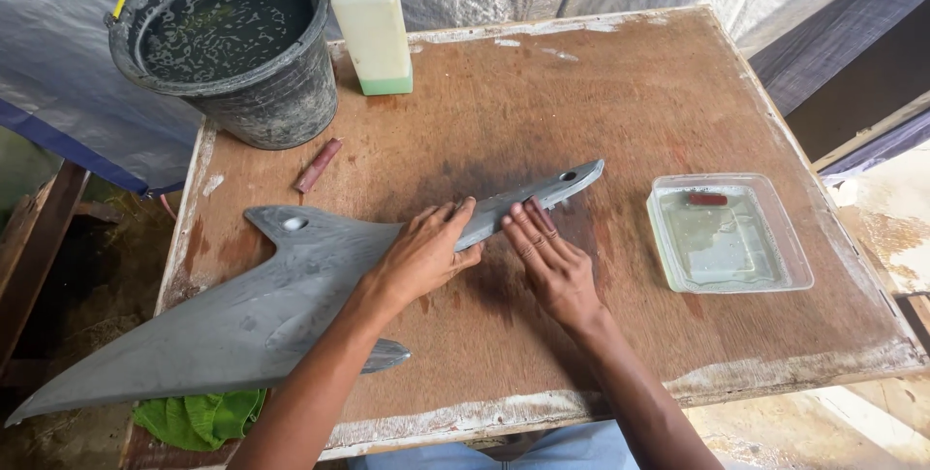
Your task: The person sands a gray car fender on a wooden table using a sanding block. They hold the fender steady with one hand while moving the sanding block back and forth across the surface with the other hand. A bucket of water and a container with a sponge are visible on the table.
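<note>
The left hand [423,255] lay palm down on the grey panel [281,305], fingers spread flat and pressing rather than clasping, at the point where the panel's broad body narrowed into its long arm. The right hand [552,262] rested just beside it, fingers extended and held together over the arm's edge; a small reddish-brown piece [539,214] showed under the fingertips (whether sanding paper or a block could not be told), pinned flat rather than gripped in a fist. The panel lay across the left half of the table [620,92], its pointed wide end overhanging the left edge and its slim arm reaching to the middle of the board, ending at a mounting hole. A green cloth [199,418] sat beneath the overhanging part at the near edge. A reddish stick [318,166] lay on the board behind the panel, near a black bucket [281,102] of water at the far left corner. A pale bottle [373,29] stood just beside the bucket. A clear tray [775,281] holding water and a small red piece stood well apart to the right.
</note>
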